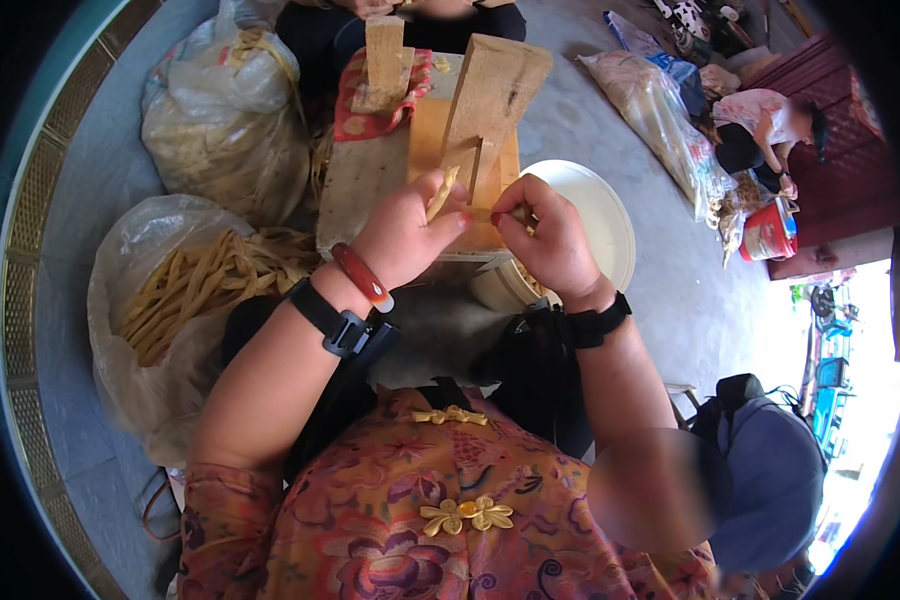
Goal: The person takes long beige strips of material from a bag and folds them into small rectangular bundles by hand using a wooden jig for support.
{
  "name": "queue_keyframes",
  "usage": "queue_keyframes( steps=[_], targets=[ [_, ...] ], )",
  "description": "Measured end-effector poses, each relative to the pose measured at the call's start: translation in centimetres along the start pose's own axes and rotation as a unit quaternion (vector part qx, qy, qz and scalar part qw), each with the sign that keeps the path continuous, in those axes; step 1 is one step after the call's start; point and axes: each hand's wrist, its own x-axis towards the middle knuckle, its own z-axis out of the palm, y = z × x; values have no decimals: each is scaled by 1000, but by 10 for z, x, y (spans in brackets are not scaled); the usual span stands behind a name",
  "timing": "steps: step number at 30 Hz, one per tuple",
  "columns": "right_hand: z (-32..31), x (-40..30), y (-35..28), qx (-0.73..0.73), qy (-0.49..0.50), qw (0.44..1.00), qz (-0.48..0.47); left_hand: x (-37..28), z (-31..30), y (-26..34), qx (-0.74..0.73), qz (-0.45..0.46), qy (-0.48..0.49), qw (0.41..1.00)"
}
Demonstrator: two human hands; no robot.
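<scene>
My left hand (409,229) holds a pale tan, fibrous strip (442,193), its end rising between thumb and forefinger. Opposite it, my right hand (547,232) has its fingers curled and pinched, with a bit of tan material showing between them; most of that piece is hidden. Both hands are over the near end of a wooden bench (360,187). Just beyond them a slanted upright board (495,90) with a narrow slot stands on a yellowish wooden base (429,139).
An open plastic bag of tan strips (202,277) lies at left, with a tied full bag (221,127) behind it. Beside the bench at right are a white round lid (607,217) and a tub (495,289). People sit opposite, at far right and near my right elbow. A red bucket (769,232) stands far right.
</scene>
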Motion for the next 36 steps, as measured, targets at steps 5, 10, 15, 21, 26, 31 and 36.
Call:
queue_keyframes(
  steps=[5,10,15,21,26,31,36],
  targets=[
    [0,9,2,6,7,1000,23,11,1,4,17,-27,18,999],
    [2,21,8,4,39,999,4,24,3,4,35,-46,46,997],
    [7,18,25,-147,15,989,14,26,8,-6,138,-55,98,984],
    [-54,-10,98,-275,129,952,-41,-30,-4,1,105,5,41,994],
    [-16,-59,30,-29,-20,999,-15,-77,23,2,131,65,-45,988],
    [17,-90,-10,-51,-66,994,-75,-90,34,-6,136,63,-58,987],
    [40,-110,4,46,-115,992,2,-101,31,0,92,23,-150,984]
  ],
)
